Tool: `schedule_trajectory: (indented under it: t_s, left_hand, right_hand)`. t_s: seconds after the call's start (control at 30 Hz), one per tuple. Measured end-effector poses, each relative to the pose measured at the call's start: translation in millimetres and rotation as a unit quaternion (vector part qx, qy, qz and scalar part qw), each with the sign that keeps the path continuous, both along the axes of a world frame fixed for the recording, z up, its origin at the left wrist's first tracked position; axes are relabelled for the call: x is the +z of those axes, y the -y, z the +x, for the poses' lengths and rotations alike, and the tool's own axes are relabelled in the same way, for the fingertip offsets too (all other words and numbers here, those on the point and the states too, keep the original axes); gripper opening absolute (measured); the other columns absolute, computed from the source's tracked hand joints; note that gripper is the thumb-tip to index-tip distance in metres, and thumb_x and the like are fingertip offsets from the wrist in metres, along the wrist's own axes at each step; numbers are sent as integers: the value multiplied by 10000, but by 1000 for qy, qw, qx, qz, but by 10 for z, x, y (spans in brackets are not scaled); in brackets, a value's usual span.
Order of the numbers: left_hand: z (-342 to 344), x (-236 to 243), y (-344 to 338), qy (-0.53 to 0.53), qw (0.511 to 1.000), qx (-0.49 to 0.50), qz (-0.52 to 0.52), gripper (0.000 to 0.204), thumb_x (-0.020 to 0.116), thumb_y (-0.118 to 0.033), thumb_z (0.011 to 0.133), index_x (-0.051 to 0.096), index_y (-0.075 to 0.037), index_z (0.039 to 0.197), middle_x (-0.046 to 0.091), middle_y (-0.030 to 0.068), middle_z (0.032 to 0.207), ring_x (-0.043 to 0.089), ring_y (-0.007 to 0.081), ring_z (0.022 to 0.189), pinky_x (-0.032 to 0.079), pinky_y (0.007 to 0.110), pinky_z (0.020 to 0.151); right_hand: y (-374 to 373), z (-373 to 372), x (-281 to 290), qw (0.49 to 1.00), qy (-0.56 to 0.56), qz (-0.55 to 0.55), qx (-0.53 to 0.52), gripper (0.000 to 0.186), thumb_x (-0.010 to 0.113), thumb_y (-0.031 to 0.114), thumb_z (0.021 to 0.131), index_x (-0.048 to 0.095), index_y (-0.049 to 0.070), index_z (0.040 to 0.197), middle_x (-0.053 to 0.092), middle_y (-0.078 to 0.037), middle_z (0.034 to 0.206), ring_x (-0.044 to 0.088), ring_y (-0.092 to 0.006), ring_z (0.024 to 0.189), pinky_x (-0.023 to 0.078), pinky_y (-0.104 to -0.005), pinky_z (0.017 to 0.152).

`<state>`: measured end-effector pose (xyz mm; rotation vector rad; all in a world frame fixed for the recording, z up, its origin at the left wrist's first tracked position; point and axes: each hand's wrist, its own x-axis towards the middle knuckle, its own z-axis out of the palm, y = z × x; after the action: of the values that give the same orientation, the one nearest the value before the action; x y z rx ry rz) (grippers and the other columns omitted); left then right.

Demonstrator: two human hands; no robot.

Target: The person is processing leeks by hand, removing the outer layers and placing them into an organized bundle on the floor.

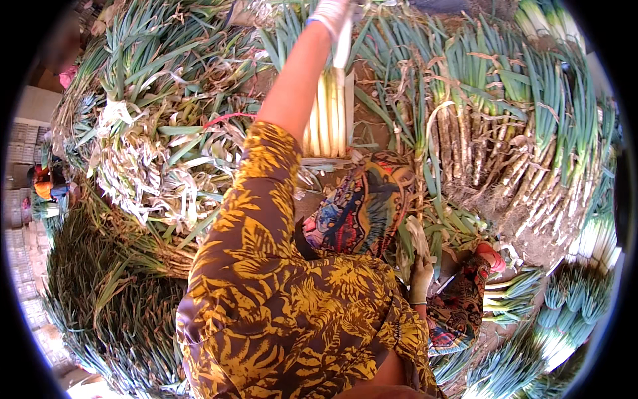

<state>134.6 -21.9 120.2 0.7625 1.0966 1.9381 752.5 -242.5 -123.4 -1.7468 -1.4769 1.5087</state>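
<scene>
My left arm reaches far forward to the top edge, where my left hand [330, 14], in a white glove, is blurred and partly cut off; its fingers cannot be read. A pale blurred strip [342, 45] hangs just below it. Under the wrist lie peeled green onions [325, 110], white stems side by side against an upright white board [349, 106]. Low beside my right knee, my right hand [421, 279], gloved, is closed. Pale dry leaves [416, 236] stand up at its fingertips, and what it grips is mostly hidden.
Unpeeled green onions [465, 139] with soil on their stems lie at the right. Stripped husks [153, 179] heap up at the left, above a dark green pile [113, 299]. Cleaned bundles [558, 326] lie at the lower right. My red-covered foot [490, 256] is near loose onions [508, 296].
</scene>
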Motion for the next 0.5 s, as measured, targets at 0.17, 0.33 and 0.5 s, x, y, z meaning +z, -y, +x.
schedule_trajectory:
  t_s: [0.17,0.33,0.5]
  left_hand:
    - [-1076,-984,652,-21,994,90,-66,245,618,-210,924,559,-13,1057,615,90,780,576,168,567,507,266,514]
    - [-1496,-2798,1288,65,961,146,-226,257,620,-106,900,545,16,1113,606,106,779,607,231,642,551,355,595]
    - [-681,-3323,1621,222,911,241,-252,193,598,-67,894,541,30,1050,584,119,748,597,270,619,517,374,529]
  right_hand:
    - [15,-256,-39,998,51,-3,48,313,542,234,972,633,-46,1079,432,28,583,353,-82,499,292,-273,462]
    - [-27,-312,-97,996,40,-59,57,293,548,219,964,646,-50,1029,425,30,578,348,-83,492,277,-272,459]
    - [71,-10,-431,993,96,-23,70,266,557,188,945,638,-58,1006,541,-42,657,449,-122,574,362,-288,523]
